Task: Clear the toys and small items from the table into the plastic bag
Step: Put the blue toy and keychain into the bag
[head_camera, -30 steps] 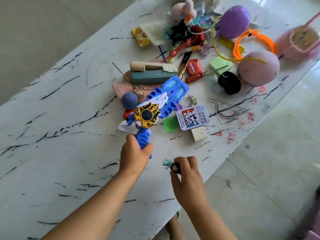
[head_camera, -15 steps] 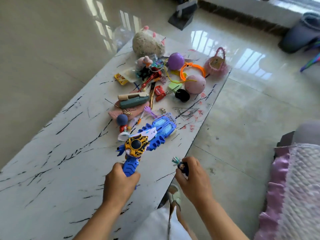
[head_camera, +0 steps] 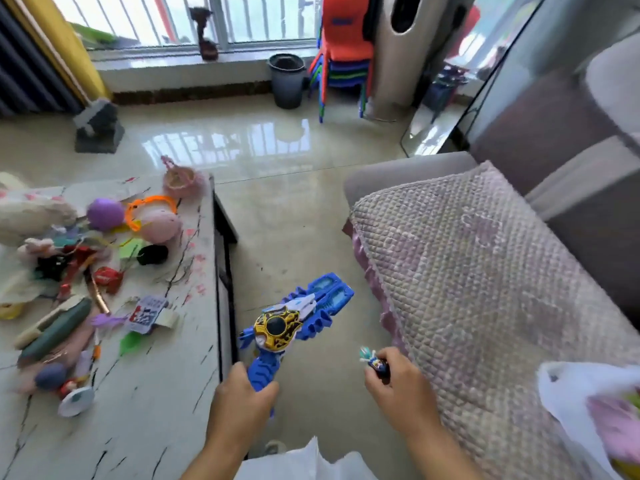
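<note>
left grip [head_camera: 242, 398] wrapped tight round the handle of a blue toy blaster [head_camera: 294, 320], barrel pointing up and away, carried out over the floor between desk and sofa. right grip [head_camera: 398, 386] pinched shut on a small figure [head_camera: 375, 362], only its head and pale tuft showing above the fingers. both toys off the desk already, neither in the bag yet.

plastic bag [head_camera: 568, 403] lying on the quilted sofa cover [head_camera: 485, 271] at lower right, well apart from both grips, mouth gaping toward them, something pink and a bit of green-yellow already inside (so probably some items bagged, count impossible to tell).

back on the desk [head_camera: 138, 427], plenty left: purple ball [head_camera: 105, 213], pink ball [head_camera: 160, 226], orange band [head_camera: 149, 204], small pink basket [head_camera: 180, 180] at the far corner, black round thing [head_camera: 152, 254], red packet [head_camera: 107, 277], printed card [head_camera: 147, 311], green stapler [head_camera: 57, 329], grey-blue ball [head_camera: 50, 375], plus a blurred tangle of small bits at the left edge.

judged early to middle: two items in transit, a short swing right to drop them, then many more trips for the heap.
</note>
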The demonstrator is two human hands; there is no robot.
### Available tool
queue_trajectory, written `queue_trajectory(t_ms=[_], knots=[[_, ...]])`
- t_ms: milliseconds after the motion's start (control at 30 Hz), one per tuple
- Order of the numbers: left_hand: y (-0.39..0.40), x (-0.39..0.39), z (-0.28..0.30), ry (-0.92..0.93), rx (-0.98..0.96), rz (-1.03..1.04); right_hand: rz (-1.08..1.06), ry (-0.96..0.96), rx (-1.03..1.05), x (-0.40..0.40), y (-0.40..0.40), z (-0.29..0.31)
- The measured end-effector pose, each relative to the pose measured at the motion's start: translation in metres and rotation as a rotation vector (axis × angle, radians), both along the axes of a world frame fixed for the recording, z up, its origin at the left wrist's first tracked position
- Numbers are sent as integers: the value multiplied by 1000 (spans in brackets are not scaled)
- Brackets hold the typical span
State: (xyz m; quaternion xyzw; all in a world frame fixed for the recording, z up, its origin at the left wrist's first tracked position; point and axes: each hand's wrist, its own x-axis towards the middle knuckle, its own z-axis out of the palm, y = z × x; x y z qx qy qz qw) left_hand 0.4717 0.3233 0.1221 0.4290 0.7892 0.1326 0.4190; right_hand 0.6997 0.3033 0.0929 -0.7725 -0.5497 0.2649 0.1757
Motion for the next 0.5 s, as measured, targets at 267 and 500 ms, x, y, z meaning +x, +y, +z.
queue_trajectory(t_ms=[267, 500], knots=[[-31, 173, 16, -33, 13, -394, -438, -74, -17, 162, -130, 16], [-109, 335, 10, -34, 30, -648, -682, -64, -72, 296, -264, 12]])
